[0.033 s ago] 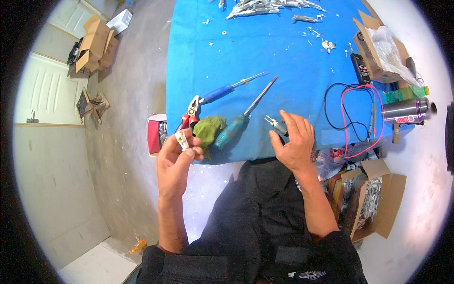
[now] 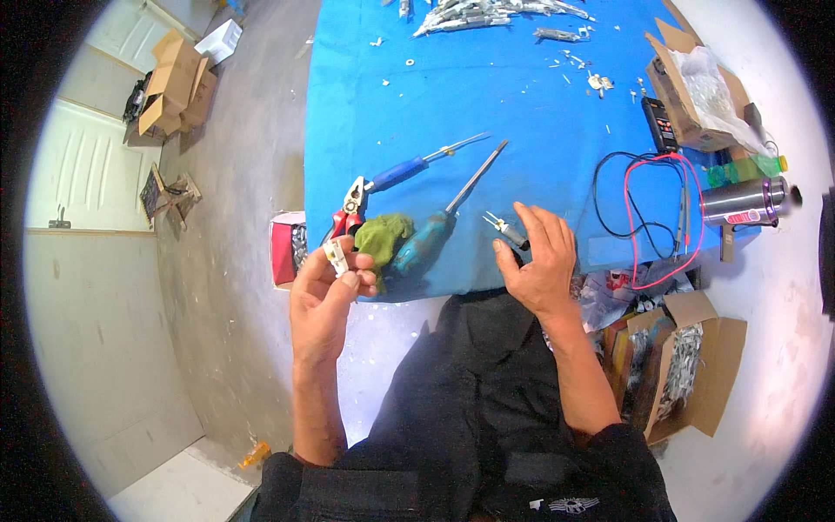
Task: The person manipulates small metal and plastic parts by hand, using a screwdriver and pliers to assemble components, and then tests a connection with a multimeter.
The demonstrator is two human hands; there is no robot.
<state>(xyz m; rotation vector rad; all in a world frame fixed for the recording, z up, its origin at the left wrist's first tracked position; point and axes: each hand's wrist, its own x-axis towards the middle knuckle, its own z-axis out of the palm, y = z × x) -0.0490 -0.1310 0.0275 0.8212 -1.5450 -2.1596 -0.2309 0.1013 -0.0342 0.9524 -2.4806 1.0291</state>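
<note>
Between the thumb and fingers of my left hand (image 2: 323, 300) is a small white plastic part (image 2: 337, 257), held just over the table's near edge. My right hand (image 2: 544, 265) rests at the same edge with thumb and fingers apart. Beside its thumb and fingertips lies a small dark grey cylindrical piece (image 2: 513, 234) with thin pale prongs; whether the hand touches it I cannot tell. Near my left hand are a crumpled green cloth (image 2: 381, 241), red-handled pliers (image 2: 350, 211), a screwdriver with a teal handle (image 2: 428, 239) and a slimmer blue-handled screwdriver (image 2: 402, 173).
Across the blue-covered table (image 2: 522, 113) lies a heap of grey-white parts (image 2: 487, 17), with scattered bits nearby. At right are a meter (image 2: 660, 124) with red and black leads, a steel flask (image 2: 739, 204) and an open carton (image 2: 696, 96). Another carton (image 2: 696, 374) stands below.
</note>
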